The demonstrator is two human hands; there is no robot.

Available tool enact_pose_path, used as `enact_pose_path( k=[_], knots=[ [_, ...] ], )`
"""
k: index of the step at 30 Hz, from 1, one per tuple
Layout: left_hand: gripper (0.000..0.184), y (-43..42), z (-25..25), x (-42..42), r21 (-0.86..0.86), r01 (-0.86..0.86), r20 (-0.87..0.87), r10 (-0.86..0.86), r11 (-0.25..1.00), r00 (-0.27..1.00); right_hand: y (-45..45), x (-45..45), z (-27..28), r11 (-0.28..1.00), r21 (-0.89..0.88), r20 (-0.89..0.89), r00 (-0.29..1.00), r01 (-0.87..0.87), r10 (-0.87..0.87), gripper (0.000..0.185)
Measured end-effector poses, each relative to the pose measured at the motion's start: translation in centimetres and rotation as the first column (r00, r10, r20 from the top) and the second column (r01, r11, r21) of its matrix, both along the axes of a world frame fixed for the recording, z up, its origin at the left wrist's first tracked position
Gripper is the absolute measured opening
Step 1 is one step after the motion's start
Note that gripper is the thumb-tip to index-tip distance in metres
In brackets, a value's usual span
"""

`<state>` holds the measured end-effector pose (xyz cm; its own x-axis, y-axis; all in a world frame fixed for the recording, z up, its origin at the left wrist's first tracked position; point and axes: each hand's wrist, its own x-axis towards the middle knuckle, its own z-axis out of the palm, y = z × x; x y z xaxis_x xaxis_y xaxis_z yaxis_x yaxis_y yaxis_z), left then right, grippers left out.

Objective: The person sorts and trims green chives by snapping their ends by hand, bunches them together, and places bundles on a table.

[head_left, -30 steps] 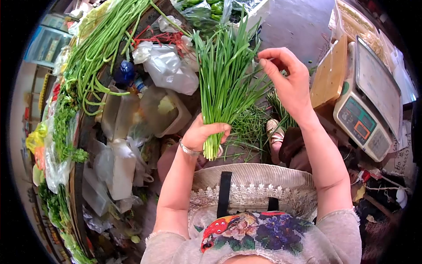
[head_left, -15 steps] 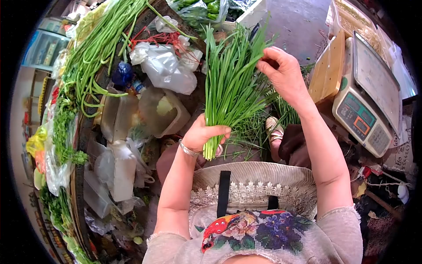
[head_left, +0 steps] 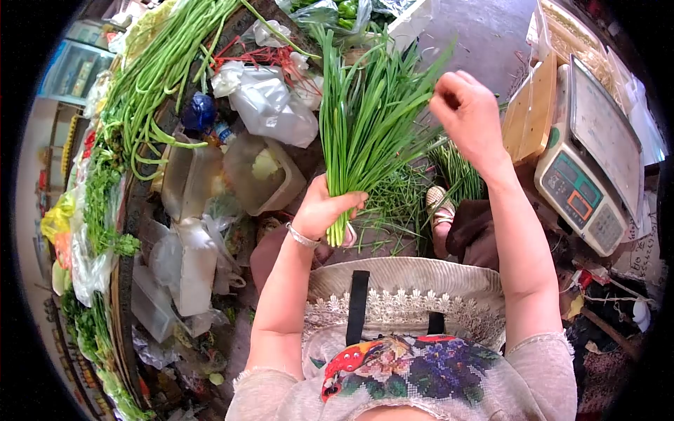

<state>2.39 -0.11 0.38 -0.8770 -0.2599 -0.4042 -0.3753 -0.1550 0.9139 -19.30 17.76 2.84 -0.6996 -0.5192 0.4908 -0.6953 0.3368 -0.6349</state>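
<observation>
My left hand (head_left: 328, 208) is wrapped round the lower stems of a bunch of garlic chives (head_left: 365, 119). The cut stem ends poke out below my fist, and the long flat leaves fan upward and to the right. At the right edge of the leaves is my right hand (head_left: 469, 119), its thumb and fingers pinched together by the leaf tips. Whatever is between those fingertips is too small to make out. Loose chive pieces (head_left: 397, 210) lie on the floor beneath the bunch, and another green heap (head_left: 453, 168) sits beside my foot.
To the right stands a digital scale (head_left: 583, 168) beside a wooden board (head_left: 530, 112). Long beans (head_left: 165, 77) and leafy herbs (head_left: 102, 203) line the stall on the left. Plastic bags (head_left: 270, 105) and a clear tub (head_left: 263, 175) lie below it. A white crate (head_left: 411, 24) is at the back.
My right hand has shifted slightly to the right, away from the leaf tips. The bunch has spread a little at the top, while my left hand keeps its grip.
</observation>
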Motion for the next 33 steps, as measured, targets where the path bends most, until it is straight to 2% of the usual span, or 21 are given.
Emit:
enact_pose_path(
  k=[2, 4, 6, 8, 10, 11, 13, 14, 16, 18, 20, 21, 24, 29, 31, 33],
  knots=[
    [0.016, 0.2, -0.2, 0.0, -0.025, -0.001, 0.008, 0.001, 1.0, 1.0, 0.1, -0.9, -0.3, 0.985, -0.162, 0.004, 0.998, 0.059, -0.059, 0.007],
    [0.016, 0.3, -0.3, 0.0, -0.05, -0.003, 0.016, 0.004, 0.999, 1.0, 0.1, -0.9, 0.4, 0.887, -0.449, 0.381, 0.922, 0.112, 0.077, 0.007],
    [0.017, 0.5, -0.4, -0.1, -0.104, 0.036, 0.088, -0.027, 0.994, 0.996, 0.4, -1.3, 0.7, 0.861, -0.497, 0.38, 0.919, 0.107, 0.105, 0.009],
    [0.018, 0.8, -1.0, -0.3, -0.128, 0.038, 0.087, -0.027, 0.991, 0.996, 0.3, -1.1, 1.2, 0.803, -0.593, 0.406, 0.885, 0.065, 0.228, 0.009],
    [0.018, 0.9, -1.5, -0.4, -0.235, 0.092, 0.157, -0.056, 0.968, 0.986, -0.1, -0.9, 0.6, 0.826, -0.564, 0.395, 0.881, 0.009, 0.26, 0.015],
    [0.018, 0.9, -1.9, -0.3, -0.23, 0.1, 0.163, -0.063, 0.968, 0.985, -0.3, -0.7, 0.3, 0.848, -0.53, 0.381, 0.89, -0.01, 0.249, 0.017],
    [0.019, 0.9, -2.5, -0.3, -0.335, 0.16, 0.145, -0.117, 0.929, 0.982, -0.6, -0.3, 0.3, 0.887, -0.456, 0.296, 0.927, -0.075, 0.231, 0.021],
    [0.019, 1.0, -2.6, -0.4, -0.332, 0.166, 0.148, -0.123, 0.929, 0.981, -0.5, -0.1, 0.6, 0.922, -0.368, 0.179, 0.964, -0.119, 0.196, 0.02],
    [0.021, 1.2, -2.7, -0.5, -0.367, 0.212, 0.136, -0.173, 0.906, 0.975, -0.4, -0.3, 0.2, 0.963, -0.179, 0.056, 0.975, -0.2, 0.213, 0.019],
    [0.022, 1.3, -2.4, -0.5, -0.357, 0.22, 0.143, -0.18, 0.908, 0.973, -0.5, -0.1, -0.2, 0.962, -0.174, 0.045, 0.975, -0.208, 0.219, 0.016],
    [0.023, 1.4, -2.0, -0.5, -0.35, 0.223, 0.148, -0.181, 0.91, 0.972, -0.4, -0.3, -0.6, 0.973, 0.052, -0.089, 0.969, -0.224, 0.228, 0.015],
    [0.024, 1.4, -1.7, -0.6, -0.357, 0.238, 0.17, -0.188, 0.903, 0.967, -0.5, -0.3, -0.7, 0.975, 0.063, -0.111, 0.97, -0.211, 0.217, 0.012],
    [0.026, 1.3, -1.7, -0.5, -0.385, 0.248, 0.17, -0.196, 0.889, 0.966, -0.6, 0.0, -0.5, 0.978, 0.117, -0.086, 0.979, -0.172, 0.182, 0.01],
    [0.027, 1.1, -2.1, -0.4, -0.419, 0.239, 0.13, -0.202, 0.876, 0.971, -0.7, -0.2, -0.9, 0.971, 0.117, -0.008, 0.978, -0.207, 0.209, 0.011],
    [0.027, 1.3, -1.5, -0.6, -0.427, 0.246, 0.185, -0.182, 0.87, 0.966, -0.8, -0.1, -1.0, 0.967, 0.135, 0.02, 0.976, -0.216, 0.215, 0.013],
    [0.027, 1.2, -1.6, -0.6, -0.489, 0.249, 0.178, -0.183, 0.836, 0.967, -1.0, 0.3, -1.3, 0.967, 0.213, -0.01, 0.989, -0.141, 0.147, 0.012]
  ],
)
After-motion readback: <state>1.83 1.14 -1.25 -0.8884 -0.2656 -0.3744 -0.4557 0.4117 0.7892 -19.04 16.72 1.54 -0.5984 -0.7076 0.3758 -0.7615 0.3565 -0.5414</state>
